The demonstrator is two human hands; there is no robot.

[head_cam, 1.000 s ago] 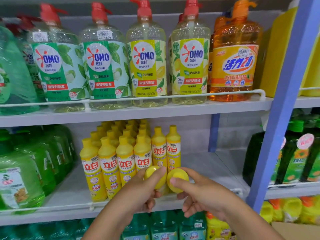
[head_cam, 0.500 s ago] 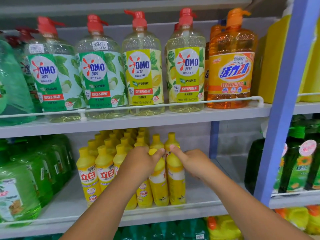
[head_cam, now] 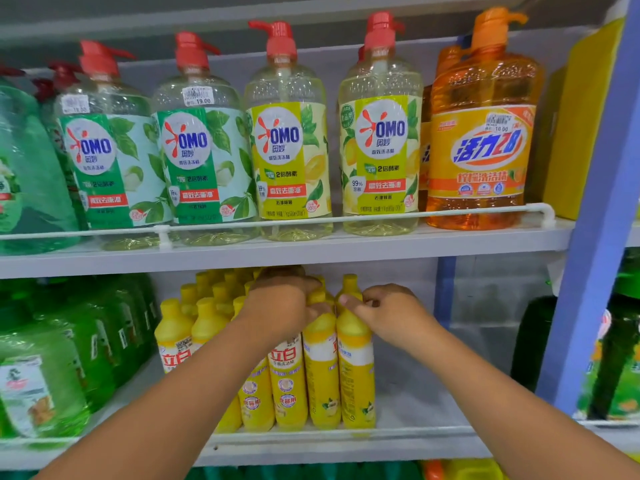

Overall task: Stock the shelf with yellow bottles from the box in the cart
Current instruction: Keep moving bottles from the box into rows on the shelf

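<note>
- Nearest us, our two bare forearms reach up and forward from the bottom edge toward the lower shelf (head_cam: 346,441)
- Our left hand (head_cam: 280,306) curls over the neck of a yellow bottle (head_cam: 320,372) that stands upright at the shelf's front edge, its fingers closed on the top
- Our right hand (head_cam: 388,310) pinches the neck of the next yellow bottle to the right (head_cam: 356,375), thumb and fingertips tight on it; this bottle also stands upright on the shelf, touching its neighbour
- Both bottles show their plain backs, while the labelled yellow bottles (head_cam: 287,382) just to their left face forward
- Behind and left of them, more rows of yellow bottles (head_cam: 194,317) fill the shelf toward the back
- Green bottles (head_cam: 52,368) sit at far left on the same shelf, and a blue upright post (head_cam: 595,237) stands at right
- On the upper shelf (head_cam: 311,251), behind a white rail, stand clear pump bottles with red tops (head_cam: 287,147) and one orange pump bottle (head_cam: 485,133)
</note>
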